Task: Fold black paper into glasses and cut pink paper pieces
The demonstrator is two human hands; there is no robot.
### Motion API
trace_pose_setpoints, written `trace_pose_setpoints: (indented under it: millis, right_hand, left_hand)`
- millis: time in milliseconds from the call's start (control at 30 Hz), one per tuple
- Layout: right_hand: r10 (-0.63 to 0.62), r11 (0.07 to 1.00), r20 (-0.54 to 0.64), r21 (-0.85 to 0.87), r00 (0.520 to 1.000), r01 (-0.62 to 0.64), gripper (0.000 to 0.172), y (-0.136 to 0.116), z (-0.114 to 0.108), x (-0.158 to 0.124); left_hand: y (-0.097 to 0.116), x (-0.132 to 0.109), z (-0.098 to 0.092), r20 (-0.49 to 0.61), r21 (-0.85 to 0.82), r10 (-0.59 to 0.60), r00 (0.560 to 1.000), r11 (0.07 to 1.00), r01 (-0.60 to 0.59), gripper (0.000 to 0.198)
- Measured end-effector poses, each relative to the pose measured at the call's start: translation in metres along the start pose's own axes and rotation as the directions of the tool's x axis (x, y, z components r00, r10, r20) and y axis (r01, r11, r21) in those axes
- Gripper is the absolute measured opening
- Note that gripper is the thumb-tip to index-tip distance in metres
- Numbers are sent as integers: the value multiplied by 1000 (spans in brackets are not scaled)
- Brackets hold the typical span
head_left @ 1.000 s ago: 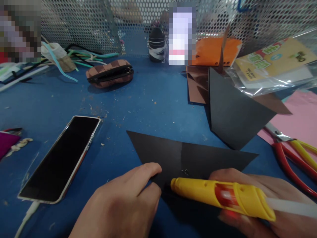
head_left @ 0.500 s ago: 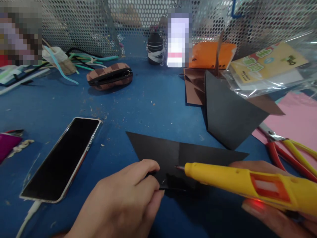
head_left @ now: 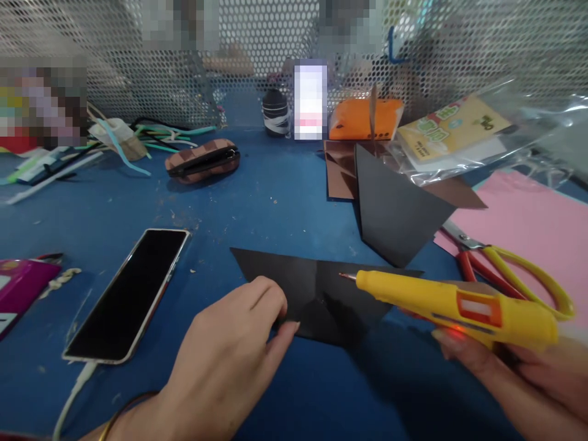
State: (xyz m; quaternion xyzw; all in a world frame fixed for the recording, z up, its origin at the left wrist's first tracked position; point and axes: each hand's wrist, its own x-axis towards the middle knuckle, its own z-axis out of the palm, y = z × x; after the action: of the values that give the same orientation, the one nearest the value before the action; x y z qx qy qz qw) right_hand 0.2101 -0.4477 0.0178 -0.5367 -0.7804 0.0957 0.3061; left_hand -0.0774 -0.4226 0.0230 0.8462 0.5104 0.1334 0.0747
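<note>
Blue table (head_left: 257,208), perforated screen (head_left: 261,24) behind | black paper (head_left: 303,291), creased, lies front-centre; left grip (head_left: 229,343) closed on its near-left edge | yellow glue gun (head_left: 427,297), clamped in right grip (head_left: 500,380), slants above it | metal nozzle (head_left: 348,276) stands right of the crease (head_left: 316,278): I judge a stray drip could smear the paper, or a slip scorch the left grip.

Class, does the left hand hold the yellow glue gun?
No, the right hand grips the glue gun; the left hand touches black paper.
</note>
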Motion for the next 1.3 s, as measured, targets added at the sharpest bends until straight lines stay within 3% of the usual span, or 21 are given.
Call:
trace_pose_setpoints:
  millis: [100,233,467,700,900,1300]
  right_hand:
    - [14,999,-31,36,999,-13,12,-5,0,-1]
    - [63,994,-16,93,998,-61,8,-7,5,-13]
    - [82,989,-47,123,996,-75,16,-5,15,-35]
    - [105,992,-35,74,994,-103,19,-12,10,-43]
    - [103,993,-68,63,992,-99,19,-13,6,-54]
    - [165,984,-90,76,982,-158,23,-19,0,-62]
  left_hand:
    - [5,-1,3,-57,58,153,987,987,-150,19]
    - [10,-4,10,-122,102,417,901,908,-406,33]
    - [14,-7,14,-99,295,530,842,824,-484,40]
    - [25,-17,22,-36,400,496,868,803,-442,44]
    - [37,-26,20,26,360,393,919,855,-375,43]
    - [49,-38,23,-55,337,364,930,883,-326,51]
